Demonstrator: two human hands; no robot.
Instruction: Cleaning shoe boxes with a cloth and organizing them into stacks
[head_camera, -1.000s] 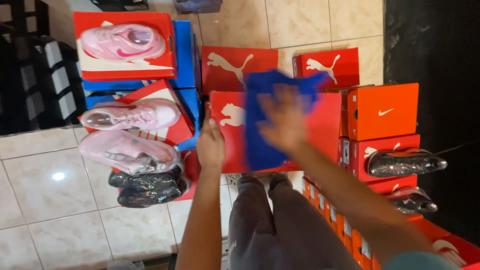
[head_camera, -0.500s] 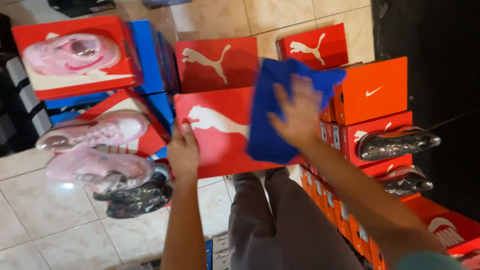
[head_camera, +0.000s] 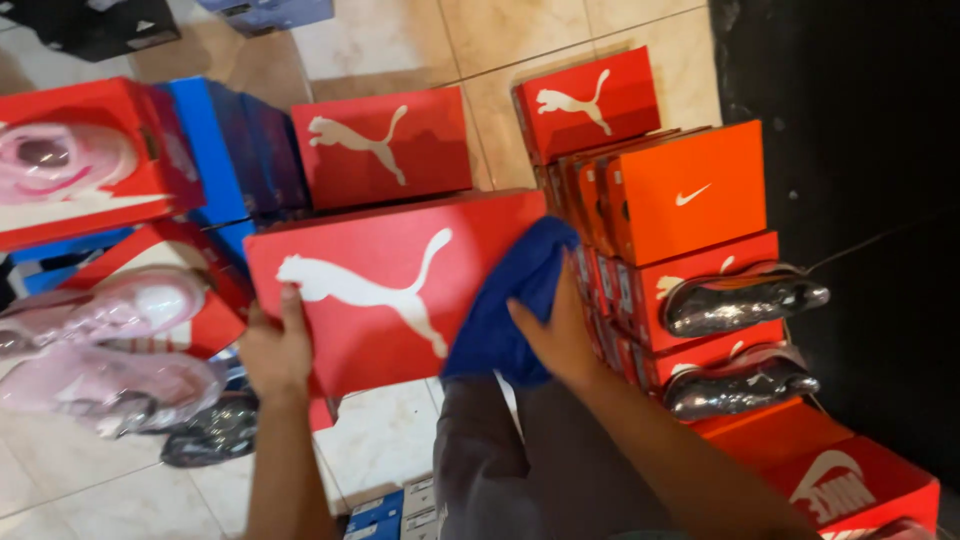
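Observation:
A large red shoe box (head_camera: 380, 290) with a white animal logo on its lid lies in front of me. My left hand (head_camera: 272, 352) grips its near left edge, thumb on the lid. My right hand (head_camera: 555, 335) presses a blue cloth (head_camera: 510, 300) against the box's right end. My grey trouser legs (head_camera: 520, 470) show below the box.
Red boxes (head_camera: 385, 145) and orange boxes (head_camera: 680, 190) are stacked around on a tiled floor. Blue boxes (head_camera: 235, 145) stand at the left. Pink shoes in clear wrap (head_camera: 120, 310) lie left; dark wrapped shoes (head_camera: 740, 300) rest on boxes at the right. A black wall (head_camera: 860, 150) is at the right.
The blue cloth has slid down from the top of the lid to the box's right end under my right hand. My left hand still holds the left edge.

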